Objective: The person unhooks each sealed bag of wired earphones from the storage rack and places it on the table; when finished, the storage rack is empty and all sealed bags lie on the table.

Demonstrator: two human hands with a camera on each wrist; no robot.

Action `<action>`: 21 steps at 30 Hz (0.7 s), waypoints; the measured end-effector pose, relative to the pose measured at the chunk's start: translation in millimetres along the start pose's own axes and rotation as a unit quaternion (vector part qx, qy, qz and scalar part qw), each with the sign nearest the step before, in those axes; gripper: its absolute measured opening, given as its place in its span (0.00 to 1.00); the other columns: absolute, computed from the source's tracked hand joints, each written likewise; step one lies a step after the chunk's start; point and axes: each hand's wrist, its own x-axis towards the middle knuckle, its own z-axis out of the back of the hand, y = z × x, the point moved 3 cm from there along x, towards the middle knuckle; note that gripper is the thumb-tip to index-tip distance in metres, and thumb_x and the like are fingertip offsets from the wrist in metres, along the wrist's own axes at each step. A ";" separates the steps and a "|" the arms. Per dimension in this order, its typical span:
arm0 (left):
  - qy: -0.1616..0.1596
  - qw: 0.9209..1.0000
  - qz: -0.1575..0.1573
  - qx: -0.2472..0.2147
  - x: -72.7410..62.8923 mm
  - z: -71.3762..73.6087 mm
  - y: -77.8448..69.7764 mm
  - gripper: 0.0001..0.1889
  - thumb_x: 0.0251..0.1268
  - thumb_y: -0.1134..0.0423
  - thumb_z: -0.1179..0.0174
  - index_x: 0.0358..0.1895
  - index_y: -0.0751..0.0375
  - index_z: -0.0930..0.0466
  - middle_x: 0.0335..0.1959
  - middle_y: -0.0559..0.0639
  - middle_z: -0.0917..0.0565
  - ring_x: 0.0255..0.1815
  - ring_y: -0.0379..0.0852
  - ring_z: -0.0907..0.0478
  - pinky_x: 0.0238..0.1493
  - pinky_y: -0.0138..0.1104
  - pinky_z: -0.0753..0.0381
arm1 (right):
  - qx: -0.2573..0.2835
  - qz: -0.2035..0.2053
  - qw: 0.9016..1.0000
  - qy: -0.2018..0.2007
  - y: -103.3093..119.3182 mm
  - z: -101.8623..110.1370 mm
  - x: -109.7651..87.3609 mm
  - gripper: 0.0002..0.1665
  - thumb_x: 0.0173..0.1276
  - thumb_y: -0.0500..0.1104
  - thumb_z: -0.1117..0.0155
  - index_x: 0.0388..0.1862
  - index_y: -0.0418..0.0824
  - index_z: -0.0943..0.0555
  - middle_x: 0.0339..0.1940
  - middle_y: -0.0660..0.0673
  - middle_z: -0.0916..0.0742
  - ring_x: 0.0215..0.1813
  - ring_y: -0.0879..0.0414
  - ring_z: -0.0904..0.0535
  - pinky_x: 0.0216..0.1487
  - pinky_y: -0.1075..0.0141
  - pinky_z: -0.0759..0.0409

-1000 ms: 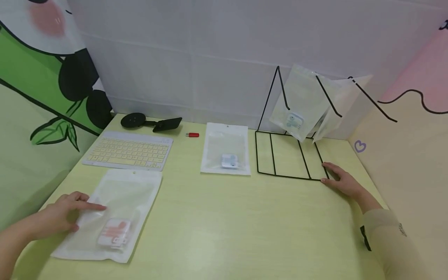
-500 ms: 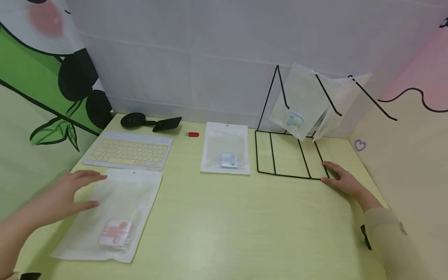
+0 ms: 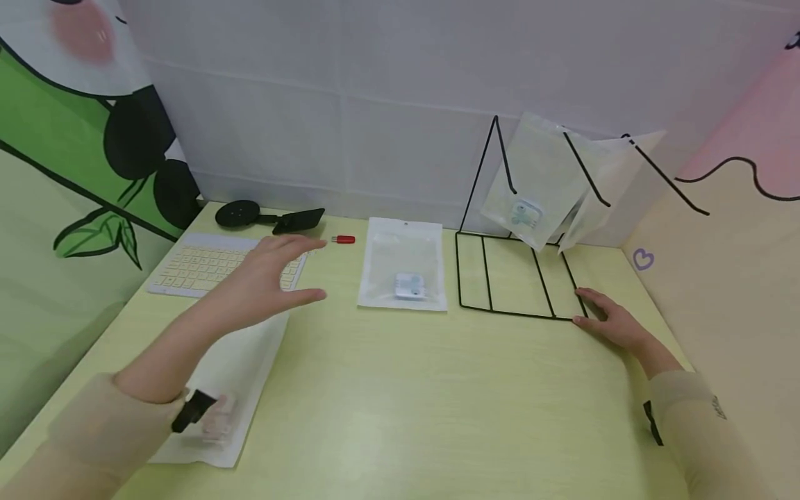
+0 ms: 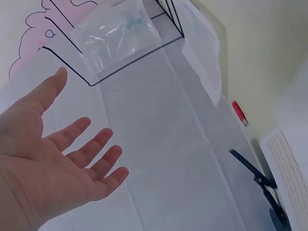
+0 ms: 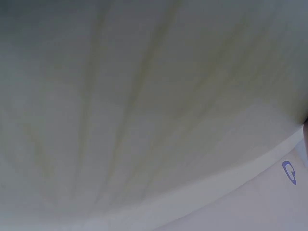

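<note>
In the head view my left hand (image 3: 265, 281) hovers over the right part of the keyboard, fingers and thumb apart, holding nothing. The left wrist view shows its palm with the fingers spread. Under that forearm lies a large white zip bag (image 3: 253, 364); its pink-printed packet is partly hidden by the sleeve. A smaller zip bag (image 3: 403, 243) with a blue-printed packet lies flat at mid-table, right of the hand. My right hand (image 3: 615, 326) rests at the front right corner of a black wire rack (image 3: 544, 282), fingertips and thumb touching its wires.
Two bags hang on the rack's prongs, a front bag (image 3: 540, 163) and one behind it (image 3: 609, 177). A white keyboard (image 3: 190, 267), a black folding stand (image 3: 298, 221) and a red USB stick (image 3: 344, 239) lie at the back left. A cloth wall (image 3: 312, 104) borders the table.
My left hand has lifted off the large bag, opened its fingers and moved right and away from me, over the keyboard's edge. The right hand and rack stay put.
</note>
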 end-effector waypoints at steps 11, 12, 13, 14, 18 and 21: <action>-0.013 0.991 -0.029 -0.128 94.8 -52.5 -54.3 0.44 0.53 0.40 0.35 0.73 0.43 0.44 0.72 0.44 0.41 0.73 0.48 0.47 0.69 0.49 0.40 | -0.009 0.002 1.000 -0.006 4.0 -1.7 -0.8 0.45 0.67 0.52 0.39 0.76 0.40 0.48 0.75 0.29 0.48 0.72 0.26 0.57 0.65 0.31 0.56; -0.010 0.990 -0.031 -0.136 102.3 -58.2 -58.7 0.44 0.53 0.40 0.35 0.73 0.43 0.44 0.73 0.44 0.42 0.74 0.48 0.48 0.69 0.49 0.42 | -0.008 0.003 1.000 -0.006 4.4 -1.9 -0.6 0.45 0.67 0.52 0.39 0.75 0.40 0.48 0.75 0.29 0.48 0.72 0.26 0.57 0.65 0.31 0.56; -0.007 0.989 -0.036 -0.143 109.3 -63.7 -63.4 0.44 0.53 0.40 0.35 0.73 0.43 0.45 0.73 0.44 0.42 0.74 0.48 0.49 0.70 0.49 0.42 | -0.009 0.002 1.000 -0.007 4.5 -1.9 -0.4 0.45 0.67 0.53 0.39 0.75 0.40 0.47 0.75 0.29 0.48 0.72 0.27 0.56 0.65 0.31 0.56; -0.006 0.988 -0.041 -0.149 116.3 -69.0 -68.1 0.45 0.53 0.40 0.35 0.73 0.43 0.46 0.73 0.44 0.43 0.74 0.47 0.50 0.70 0.49 0.43 | -0.010 0.002 1.000 -0.007 5.0 -1.9 -0.3 0.45 0.67 0.53 0.39 0.75 0.40 0.47 0.75 0.29 0.48 0.72 0.27 0.57 0.65 0.31 0.56; -0.004 0.984 -0.068 -0.165 141.6 -85.9 -88.9 0.46 0.52 0.41 0.34 0.73 0.44 0.47 0.74 0.45 0.45 0.75 0.48 0.52 0.71 0.47 0.44 | -0.016 -0.004 1.000 -0.007 4.1 -1.2 0.5 0.45 0.67 0.54 0.39 0.76 0.41 0.47 0.75 0.30 0.47 0.72 0.27 0.57 0.65 0.31 0.56; -0.007 0.982 -0.082 -0.170 159.8 -96.5 -102.4 0.47 0.52 0.42 0.33 0.74 0.45 0.48 0.75 0.45 0.46 0.75 0.49 0.52 0.71 0.46 0.44 | -0.015 -0.002 1.000 -0.009 3.1 -0.2 -0.1 0.45 0.67 0.53 0.39 0.75 0.40 0.47 0.75 0.29 0.47 0.72 0.27 0.56 0.65 0.31 0.56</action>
